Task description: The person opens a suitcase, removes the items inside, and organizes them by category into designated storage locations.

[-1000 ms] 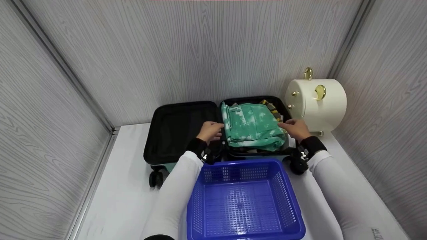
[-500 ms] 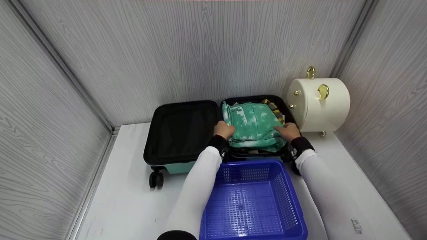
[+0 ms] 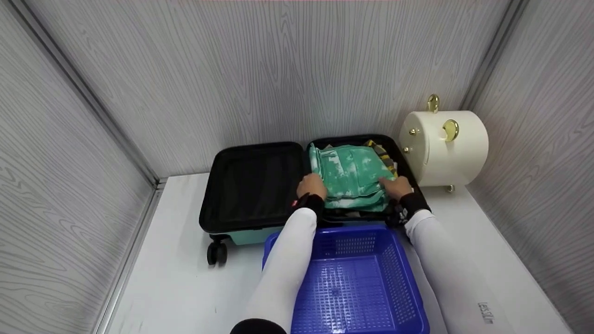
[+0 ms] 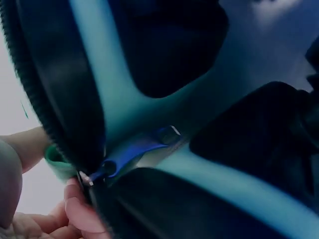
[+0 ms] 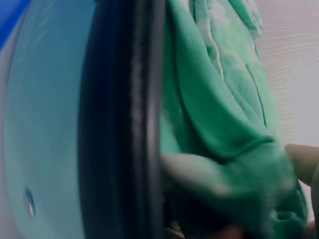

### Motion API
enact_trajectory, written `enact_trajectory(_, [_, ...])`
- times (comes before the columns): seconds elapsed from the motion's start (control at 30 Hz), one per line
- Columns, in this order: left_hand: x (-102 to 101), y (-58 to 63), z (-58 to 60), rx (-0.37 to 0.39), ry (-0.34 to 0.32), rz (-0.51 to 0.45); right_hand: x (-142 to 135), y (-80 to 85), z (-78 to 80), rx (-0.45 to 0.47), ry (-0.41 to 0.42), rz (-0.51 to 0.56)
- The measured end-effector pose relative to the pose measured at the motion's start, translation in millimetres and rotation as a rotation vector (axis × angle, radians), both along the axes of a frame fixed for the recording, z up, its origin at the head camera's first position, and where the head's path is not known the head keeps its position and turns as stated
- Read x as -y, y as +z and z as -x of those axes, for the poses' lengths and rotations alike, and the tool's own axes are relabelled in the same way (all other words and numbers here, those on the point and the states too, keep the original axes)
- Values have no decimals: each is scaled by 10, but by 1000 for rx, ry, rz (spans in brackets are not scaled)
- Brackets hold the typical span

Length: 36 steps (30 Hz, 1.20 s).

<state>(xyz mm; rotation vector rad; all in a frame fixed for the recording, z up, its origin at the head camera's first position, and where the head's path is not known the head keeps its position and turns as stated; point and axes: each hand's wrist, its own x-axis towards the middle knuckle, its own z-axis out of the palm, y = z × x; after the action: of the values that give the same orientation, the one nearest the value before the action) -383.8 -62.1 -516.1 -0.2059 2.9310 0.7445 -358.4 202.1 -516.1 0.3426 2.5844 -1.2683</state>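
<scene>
Fingers of the left hand [image 3: 311, 185] are found curled at the left edge of the folded green garment [image 3: 352, 171], with a strip of green cloth seen beside them in the left wrist view; a closed pinch is judged, though the exact gap cannot be told. At the right edge, the garment is gripped by the right hand [image 3: 396, 187], thumb uppermost; its remaining fingers are mostly hidden. The garment is located in the right shell [image 3: 348, 138] of the open suitcase [image 3: 250, 236], with patterned cloth [image 3: 384, 157] exposed at that shell's far right corner. Hold at 2 opposite sides is judged suited to keeping the fold flat and squared within the rim. The left shell [image 3: 255, 185] is laid open, presumably so that access is unobstructed. The suitcase is set toward the counter's [image 3: 185, 273] far edge, and the blue basket [image 3: 341, 297] is placed in front of it, toward the near edge, apparently within easy reach. A cream case [image 3: 457, 148] is stood near the counter's far right corner. Both forearms are extended forward, the left carried across the basket's left rim, the right angled inward past its right rim; the hands are held knuckles up.
</scene>
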Motion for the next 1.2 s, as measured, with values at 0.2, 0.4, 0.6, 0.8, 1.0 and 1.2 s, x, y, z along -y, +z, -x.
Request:
enact_trajectory(0.2, [96, -158, 221, 52, -26, -79, 20, 48, 14, -37, -32, 82])
enact_trajectory(0.4, [231, -538, 681, 111, -31, -410, 66, 152, 7, -32, -69, 435])
enact_trajectory(0.6, [341, -733, 922, 147, -9, -736, 133, 217, 45, -40, -46, 736])
enact_trajectory(0.8, [397, 75, 266, 104, 136, -943, 151, 319, -4, -112, 14, 709])
enact_trajectory(1.0, [519, 477, -31, 107, 105, -1026, 155, 431, -81, -183, 81, 747])
enact_trajectory(1.2, [713, 617, -10, 307, 0, -1161, 175, 563, -185, -219, 143, 820])
